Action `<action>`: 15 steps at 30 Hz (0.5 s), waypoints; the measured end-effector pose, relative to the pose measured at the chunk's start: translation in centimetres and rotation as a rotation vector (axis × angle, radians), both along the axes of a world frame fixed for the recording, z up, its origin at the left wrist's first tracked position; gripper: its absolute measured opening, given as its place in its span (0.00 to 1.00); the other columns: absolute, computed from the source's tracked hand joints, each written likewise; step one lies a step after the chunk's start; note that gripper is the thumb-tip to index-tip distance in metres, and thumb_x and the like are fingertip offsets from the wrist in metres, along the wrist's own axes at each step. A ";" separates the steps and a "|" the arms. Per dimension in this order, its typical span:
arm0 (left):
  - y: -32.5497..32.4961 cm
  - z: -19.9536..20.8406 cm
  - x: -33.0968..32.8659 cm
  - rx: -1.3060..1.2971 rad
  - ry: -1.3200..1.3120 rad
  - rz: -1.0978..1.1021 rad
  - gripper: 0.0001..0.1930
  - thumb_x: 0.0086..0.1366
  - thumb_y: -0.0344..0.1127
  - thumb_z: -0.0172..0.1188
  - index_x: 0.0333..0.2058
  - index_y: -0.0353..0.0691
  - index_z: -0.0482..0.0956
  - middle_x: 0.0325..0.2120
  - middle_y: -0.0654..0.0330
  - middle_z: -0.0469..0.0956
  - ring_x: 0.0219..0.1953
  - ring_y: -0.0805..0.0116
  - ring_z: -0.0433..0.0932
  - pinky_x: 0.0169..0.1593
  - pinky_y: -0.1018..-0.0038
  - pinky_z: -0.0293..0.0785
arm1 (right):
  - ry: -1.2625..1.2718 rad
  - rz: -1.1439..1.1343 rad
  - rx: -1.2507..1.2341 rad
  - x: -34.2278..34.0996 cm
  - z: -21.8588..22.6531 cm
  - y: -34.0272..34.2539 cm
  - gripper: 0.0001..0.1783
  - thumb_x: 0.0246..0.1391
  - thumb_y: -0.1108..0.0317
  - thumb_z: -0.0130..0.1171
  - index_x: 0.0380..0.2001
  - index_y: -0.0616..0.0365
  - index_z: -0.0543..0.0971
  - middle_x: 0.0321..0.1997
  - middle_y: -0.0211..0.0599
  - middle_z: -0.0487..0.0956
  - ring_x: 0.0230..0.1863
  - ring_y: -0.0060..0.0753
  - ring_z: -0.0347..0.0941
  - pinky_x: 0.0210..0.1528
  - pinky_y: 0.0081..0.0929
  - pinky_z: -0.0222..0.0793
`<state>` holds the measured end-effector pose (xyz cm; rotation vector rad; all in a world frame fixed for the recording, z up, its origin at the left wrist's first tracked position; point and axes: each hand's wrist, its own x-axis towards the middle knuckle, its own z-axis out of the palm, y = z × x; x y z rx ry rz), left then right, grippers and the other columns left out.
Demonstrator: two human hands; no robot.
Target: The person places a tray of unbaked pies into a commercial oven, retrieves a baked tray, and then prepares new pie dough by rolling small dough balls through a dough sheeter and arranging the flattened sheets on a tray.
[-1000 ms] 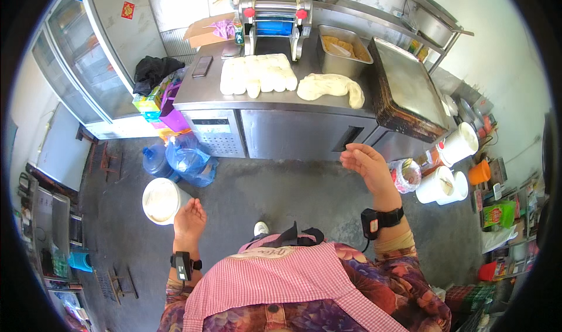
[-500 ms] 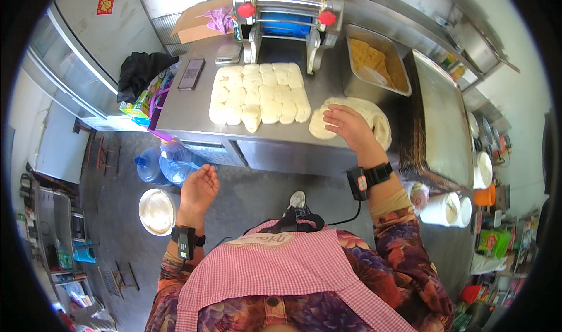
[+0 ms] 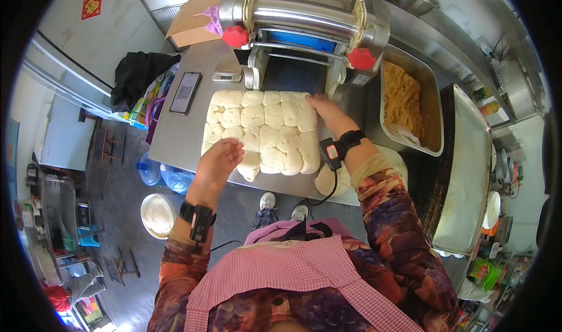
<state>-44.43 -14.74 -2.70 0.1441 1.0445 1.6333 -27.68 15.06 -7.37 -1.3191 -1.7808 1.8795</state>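
Note:
A block of pale dough pieces [image 3: 272, 130], pressed together in rows, lies on the steel table in front of a roller machine [image 3: 304, 19]. My left hand [image 3: 219, 161] is at the block's near left corner, fingers loosely bent and holding nothing; whether they touch the dough is unclear. At the far right corner, my right hand [image 3: 329, 112] reaches with stretched fingers to the dough's edge, partly turned away. One dough piece [image 3: 249, 167] sticks out at the near side. A separate larger lump of dough [image 3: 389, 162] lies partly behind my right forearm.
A deep steel pan [image 3: 436, 112] of yellowish-brown mixture stands to the right, beside stacked trays [image 3: 468, 174]. A phone [image 3: 185, 93] and a small scale [image 3: 227, 73] lie on the table's left [image 3: 181, 136]. A white bucket [image 3: 158, 215] stands on the floor.
I have come closer to the table. My left hand has moved forward from above the floor to the dough block. My right hand has left the larger lump for the block's far right corner.

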 end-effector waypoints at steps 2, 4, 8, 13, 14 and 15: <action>4.6 -0.4 -2.1 0.036 0.131 -0.083 0.13 0.63 0.33 0.51 0.44 0.33 0.73 0.40 0.56 0.76 0.43 0.65 0.75 0.47 0.72 0.71 | -0.019 -0.033 0.029 -1.9 -1.1 1.0 0.49 0.49 0.50 0.60 0.63 0.74 0.53 0.62 0.55 0.64 0.60 0.39 0.64 0.58 0.26 0.61; 9.5 -1.2 -4.1 0.014 0.246 -0.173 0.15 0.63 0.35 0.52 0.45 0.33 0.73 0.41 0.56 0.76 0.44 0.67 0.75 0.48 0.72 0.70 | 0.008 -0.006 -0.005 -2.9 -1.6 2.0 0.48 0.47 0.51 0.62 0.61 0.75 0.56 0.59 0.55 0.67 0.57 0.38 0.67 0.56 0.27 0.64; 18.4 -3.2 -5.5 -0.076 0.657 -0.283 0.17 0.64 0.39 0.52 0.47 0.34 0.74 0.44 0.57 0.76 0.49 0.66 0.73 0.51 0.71 0.68 | -0.003 0.067 -0.225 -3.7 -0.8 3.3 0.44 0.41 0.55 0.68 0.56 0.74 0.64 0.52 0.51 0.74 0.49 0.38 0.73 0.50 0.26 0.69; 25.5 -4.9 -5.9 0.159 1.336 -0.557 0.19 0.65 0.43 0.49 0.48 0.36 0.74 0.48 0.51 0.74 0.51 0.54 0.72 0.55 0.70 0.65 | -0.118 0.180 0.313 -4.1 2.2 1.5 0.33 0.33 0.61 0.70 0.46 0.62 0.72 0.42 0.43 0.78 0.42 0.38 0.75 0.45 0.29 0.70; 26.1 -5.0 -6.1 0.040 1.414 -0.787 0.18 0.65 0.45 0.48 0.47 0.40 0.75 0.48 0.49 0.74 0.51 0.51 0.71 0.54 0.68 0.66 | -0.143 0.226 0.399 -3.6 2.9 0.9 0.31 0.33 0.62 0.69 0.44 0.60 0.73 0.42 0.43 0.77 0.42 0.39 0.75 0.45 0.29 0.70; 26.4 -5.1 -6.4 0.062 1.402 -0.841 0.18 0.66 0.46 0.47 0.46 0.41 0.75 0.48 0.50 0.74 0.51 0.51 0.71 0.54 0.67 0.66 | -0.126 0.276 0.508 -3.1 3.4 0.2 0.29 0.33 0.63 0.68 0.43 0.58 0.73 0.41 0.42 0.77 0.42 0.40 0.75 0.45 0.30 0.70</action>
